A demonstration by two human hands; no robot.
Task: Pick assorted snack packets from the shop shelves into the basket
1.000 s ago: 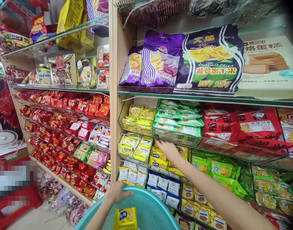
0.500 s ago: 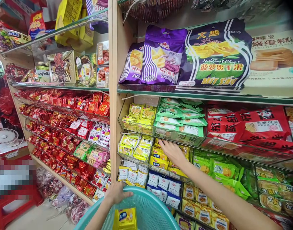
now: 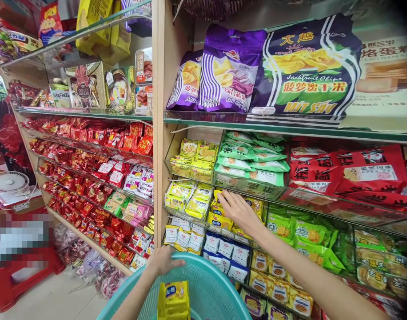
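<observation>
My left hand (image 3: 163,261) is closed round the rim of a turquoise plastic basket (image 3: 213,293), thumb on the inner side. Inside the basket lie yellow snack packets (image 3: 173,300), stacked together. My right hand (image 3: 241,212) reaches to a clear shelf bin and lies over its yellow snack packs (image 3: 221,221). Its fingers are stretched out, with the tips at the upper packs; no pack is visibly lifted. The underside of that hand is hidden.
Lighter yellow packs (image 3: 197,202) fill the compartment on the left, green biscuit packs (image 3: 310,235) the one on the right. Above juts a glass-fronted shelf with mint-green packs (image 3: 252,158). A wooden upright (image 3: 159,133) divides the shelving. A red stool (image 3: 30,271) stands at left.
My right hand has shifted slightly up, still over the same yellow packs. The view has moved a little; my left hand keeps its hold on the basket rim.
</observation>
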